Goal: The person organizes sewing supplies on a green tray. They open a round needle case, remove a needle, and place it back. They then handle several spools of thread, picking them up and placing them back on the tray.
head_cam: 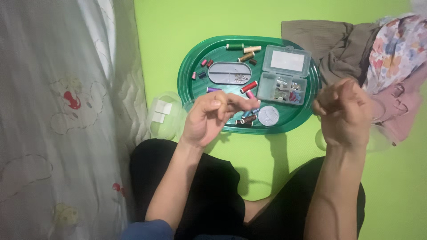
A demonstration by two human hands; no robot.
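**Hands raised over sewing tray**

Tray first: oval, dark green plastic tray (189,75) lying on bright green floor mat (178,26), long axis running left to right. Loaded with small thread spools (243,46) in green, tan, brown, red, pink and purple, scattered along far rim and middle. Also on it: grey oval dish (229,73) with divider and tiny metal bits in right half; clear hinged plastic compartment box (284,82), lid thrown back, small mixed notions in near compartments; round grey disc (268,115) at near rim.

Left hand (209,116) held up above near edge of tray, fingers curled, thumb and forefinger pinched together, tips pointing right; whatever pinched too thin to make out. Right hand (344,111) raised just right of tray, closed into loose fist, motion-blurred; contents impossible to tell.

Clear round plastic container (162,116) just left of left hand, two white squares inside. Another clear piece (378,138) mostly hidden behind right wrist. Heaped brown, floral and pink garments (378,58) at upper right, cut off by frame edge. White quilted printed bedding (58,111) filling left side. Black trousers (213,195) below.
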